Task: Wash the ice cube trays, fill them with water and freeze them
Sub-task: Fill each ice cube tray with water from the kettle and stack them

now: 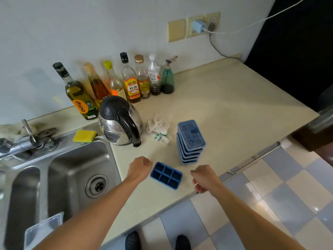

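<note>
Near the front edge of the desk (225,109), just right of the sink (77,168), a single ice cube tray (166,175) lies flat with its open side up. It is dark blue, has no lid, and is divided into six square compartments, two rows of three; whether anything is in them I cannot tell. Its long axis sits askew to the front edge: one short end points toward the sink and the other toward the front edge.

The left hand (139,169) hovers just beside the tray's sink-side end, fingers curled into the palm and holding nothing. The right hand (203,177) hangs near the opposite end, over the front edge, its fingers likewise curled under with nothing between them. Neither hand touches the tray.

Behind the single tray, further from the front edge, stands a stack of trays (191,141) in the same blue. The top one wears a translucent lid. The stack leans a little, and its long axis points toward the rear edge.

A cloth (158,129) lies crumpled left of the stack, beside a steel kettle (119,121) with a black lid and handle. A yellow sponge (84,136) rests on the sink's rim, and bottles (131,82) line the rear edge.
</note>
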A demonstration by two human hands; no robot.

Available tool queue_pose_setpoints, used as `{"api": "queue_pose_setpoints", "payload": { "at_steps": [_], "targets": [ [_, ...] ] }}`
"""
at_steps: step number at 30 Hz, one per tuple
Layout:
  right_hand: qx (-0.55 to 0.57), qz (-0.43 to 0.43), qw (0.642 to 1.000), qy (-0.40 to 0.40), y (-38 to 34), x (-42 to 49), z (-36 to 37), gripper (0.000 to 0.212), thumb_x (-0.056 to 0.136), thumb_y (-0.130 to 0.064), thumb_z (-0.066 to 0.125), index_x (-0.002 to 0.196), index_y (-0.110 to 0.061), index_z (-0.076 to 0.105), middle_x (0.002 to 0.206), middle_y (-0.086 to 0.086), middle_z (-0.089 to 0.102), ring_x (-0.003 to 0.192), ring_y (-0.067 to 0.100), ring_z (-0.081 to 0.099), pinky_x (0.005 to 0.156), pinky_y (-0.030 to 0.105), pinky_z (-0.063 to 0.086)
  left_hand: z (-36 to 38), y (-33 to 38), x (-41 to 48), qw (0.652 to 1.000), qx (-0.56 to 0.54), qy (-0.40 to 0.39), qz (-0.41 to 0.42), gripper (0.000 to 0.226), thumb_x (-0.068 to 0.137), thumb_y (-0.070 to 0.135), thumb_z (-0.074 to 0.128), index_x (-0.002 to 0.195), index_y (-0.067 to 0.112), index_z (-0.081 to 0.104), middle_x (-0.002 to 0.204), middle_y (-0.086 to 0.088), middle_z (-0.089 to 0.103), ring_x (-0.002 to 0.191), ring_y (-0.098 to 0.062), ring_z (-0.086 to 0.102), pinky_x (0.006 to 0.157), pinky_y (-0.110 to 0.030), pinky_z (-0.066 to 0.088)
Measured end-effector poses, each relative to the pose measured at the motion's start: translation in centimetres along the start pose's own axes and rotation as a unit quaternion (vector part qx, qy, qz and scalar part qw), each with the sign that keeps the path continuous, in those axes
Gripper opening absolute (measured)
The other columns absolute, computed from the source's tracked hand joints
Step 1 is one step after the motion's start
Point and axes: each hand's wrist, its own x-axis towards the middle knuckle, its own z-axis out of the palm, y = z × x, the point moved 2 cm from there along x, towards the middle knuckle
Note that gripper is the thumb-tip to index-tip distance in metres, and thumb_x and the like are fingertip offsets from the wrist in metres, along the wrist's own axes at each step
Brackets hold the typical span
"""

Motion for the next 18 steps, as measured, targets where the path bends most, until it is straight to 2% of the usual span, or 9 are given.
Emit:
{"api": "queue_pose_setpoints", "payload": {
  "at_steps": [2, 4, 9, 12, 14, 15, 18],
  "targets": [
    [0.002, -0.001, 1.000, -0.028, -0.5, -0.2, 2.5, 0.020, 0.096, -0.019, 0.056, 0.100, -0.001, 0.063, 0.088, 0.015, 0.070, 0.052, 0.023, 0.063, 0.048, 0.028, 0.052, 0.1, -1.2, -0.3, 0.997, -0.041, -0.056, -0.012, 0.012, 0.094, 0.020, 0.057, 0.095, 0.018, 0.068, 0.103, -0.012, 0.072, 0.094, -0.027, 0.068, 0.082, -0.042, 0.058],
    [-0.019, -0.016, 0.999, -0.041, -1.8, -0.5, 4.7, 0.019, 0.097, -0.021, 0.056, 0.104, -0.003, 0.061, 0.090, 0.015, 0.071, 0.053, 0.022, 0.064, 0.047, 0.027, 0.052, -0.3, -2.5, -0.3, 0.993, -0.071, -0.086, -0.021, 0.013, 0.095, 0.019, 0.058, 0.099, 0.017, 0.070, 0.097, -0.009, 0.073, 0.089, -0.022, 0.070, 0.077, -0.038, 0.060],
    [-0.065, -0.077, 0.994, -0.043, -7.0, -0.8, 9.9, 0.030, 0.098, -0.017, 0.054, 0.113, 0.009, 0.059, 0.076, 0.014, 0.059, 0.056, 0.025, 0.060, 0.048, 0.030, 0.049, -4.6, -7.7, 0.7, 0.995, -0.083, -0.047, -0.029, 0.014, 0.100, 0.018, 0.055, 0.101, 0.015, 0.069, 0.087, -0.009, 0.075, 0.075, -0.017, 0.072, 0.058, -0.024, 0.056],
    [-0.085, -0.132, 0.986, -0.056, -11.0, -1.4, 14.6, 0.018, 0.097, -0.019, 0.054, 0.101, -0.006, 0.066, 0.075, 0.009, 0.065, 0.056, 0.022, 0.062, 0.050, 0.034, 0.055, -9.2, -11.8, 1.7, 0.994, -0.098, -0.023, -0.046, 0.016, 0.101, 0.018, 0.056, 0.092, 0.015, 0.068, 0.074, -0.007, 0.074, 0.061, -0.014, 0.071, 0.054, -0.021, 0.054],
    [-0.096, -0.161, 0.980, -0.067, -13.6, -1.8, 18.3, 0.008, 0.097, -0.023, 0.055, 0.094, -0.021, 0.062, 0.084, 0.003, 0.069, 0.067, 0.022, 0.068, 0.056, 0.035, 0.060, -12.1, -14.7, 2.4, 0.991, -0.114, -0.008, -0.072, 0.018, 0.102, 0.018, 0.055, 0.092, 0.011, 0.068, 0.067, -0.007, 0.071, 0.056, -0.016, 0.068, 0.052, -0.025, 0.053],
    [-0.104, -0.173, 0.977, -0.075, -14.7, -2.0, 20.3, 0.006, 0.098, -0.026, 0.055, 0.096, -0.024, 0.060, 0.089, 0.002, 0.069, 0.074, 0.023, 0.070, 0.061, 0.036, 0.063, -13.5, -16.3, 2.8, 0.986, -0.137, -0.005, -0.092, 0.020, 0.103, 0.018, 0.053, 0.094, 0.008, 0.068, 0.065, -0.009, 0.069, 0.057, -0.019, 0.066, 0.052, -0.028, 0.052],
    [-0.120, -0.197, 0.968, -0.097, -16.9, -1.9, 25.9, 0.019, 0.097, -0.030, 0.056, 0.113, -0.022, 0.063, 0.099, 0.000, 0.069, 0.086, 0.024, 0.071, 0.077, 0.044, 0.063, -16.7, -20.7, 3.6, 0.971, -0.190, 0.002, -0.146, 0.025, 0.104, 0.021, 0.053, 0.095, 0.003, 0.068, 0.071, -0.015, 0.072, 0.063, -0.024, 0.070, 0.057, -0.032, 0.057]
  ]
}}
